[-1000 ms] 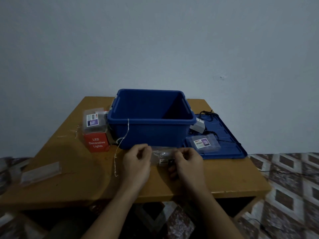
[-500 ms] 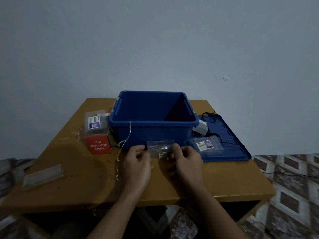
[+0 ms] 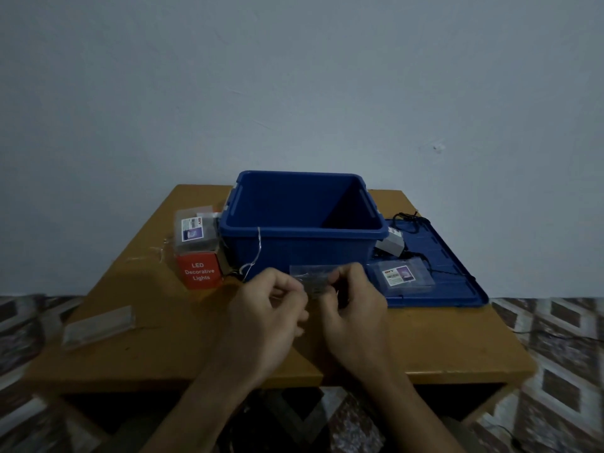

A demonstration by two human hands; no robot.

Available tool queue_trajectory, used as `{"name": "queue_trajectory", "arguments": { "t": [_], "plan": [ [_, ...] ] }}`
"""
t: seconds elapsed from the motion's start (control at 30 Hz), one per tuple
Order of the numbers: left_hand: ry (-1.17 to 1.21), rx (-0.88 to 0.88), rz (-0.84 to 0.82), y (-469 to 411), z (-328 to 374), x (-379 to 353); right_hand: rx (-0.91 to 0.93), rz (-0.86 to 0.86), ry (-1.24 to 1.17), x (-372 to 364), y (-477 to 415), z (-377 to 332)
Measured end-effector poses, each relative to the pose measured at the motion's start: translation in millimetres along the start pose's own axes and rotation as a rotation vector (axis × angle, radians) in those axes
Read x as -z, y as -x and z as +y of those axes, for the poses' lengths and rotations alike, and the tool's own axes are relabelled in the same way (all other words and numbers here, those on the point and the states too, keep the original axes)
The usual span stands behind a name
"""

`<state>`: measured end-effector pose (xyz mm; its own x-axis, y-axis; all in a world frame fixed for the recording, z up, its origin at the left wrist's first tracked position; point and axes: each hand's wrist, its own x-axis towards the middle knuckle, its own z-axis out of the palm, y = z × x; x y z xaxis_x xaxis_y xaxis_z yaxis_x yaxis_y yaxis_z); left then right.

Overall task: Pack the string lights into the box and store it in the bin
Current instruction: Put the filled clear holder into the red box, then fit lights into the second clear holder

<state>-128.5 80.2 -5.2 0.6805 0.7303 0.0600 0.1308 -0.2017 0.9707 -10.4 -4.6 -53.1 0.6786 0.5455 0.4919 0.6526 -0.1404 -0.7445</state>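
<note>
One small clear plastic box (image 3: pixel 310 278) is held just in front of the blue bin (image 3: pixel 300 246), above the wooden table (image 3: pixel 157 358), and is pinched at its two ends: its left edge by the curled thumb and fingers of the left hand (image 3: pixel 264 310), its right edge by those of the right hand (image 3: pixel 354 310). Its contents cannot be made out through the dim plastic. One thin silver strand of string lights (image 3: pixel 257 248) is seen draped over the bin's front rim and trailing down towards the left hand; whether it is gripped there cannot be told. Three clear boxes are counted in all: the held one, a second labelled one (image 3: pixel 195 233) stacked on the single red carton (image 3: pixel 200 272) printed "LED Decorative Lights" just left of the bin, and a third labelled one (image 3: pixel 405 276) laid on the one blue lid (image 3: pixel 454 289), which lies flat beside the bin on the right. One black cable (image 3: pixel 410 220) and one small grey block (image 3: pixel 390 246) are also found on the lid, close against the bin. One flat clear plastic piece (image 3: pixel 98 326) lies well apart near the table's left edge.
</note>
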Motion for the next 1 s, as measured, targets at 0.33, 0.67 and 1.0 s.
{"name": "queue_trajectory", "arguments": {
  "t": [0.33,0.67,1.0],
  "plan": [
    [-0.326,-0.068,0.162,-31.0,-6.6,57.1,0.512,-0.211,0.705,-15.3,-82.9,-46.2],
    [-0.138,0.184,-0.036,-24.9,3.7,49.3,0.468,-0.421,0.749,-27.4,-100.0,-64.2],
    [0.05,0.032,-0.048,-11.4,45.4,52.0,0.481,-0.206,0.632,2.1,-118.2,-89.0]
  ]
}}
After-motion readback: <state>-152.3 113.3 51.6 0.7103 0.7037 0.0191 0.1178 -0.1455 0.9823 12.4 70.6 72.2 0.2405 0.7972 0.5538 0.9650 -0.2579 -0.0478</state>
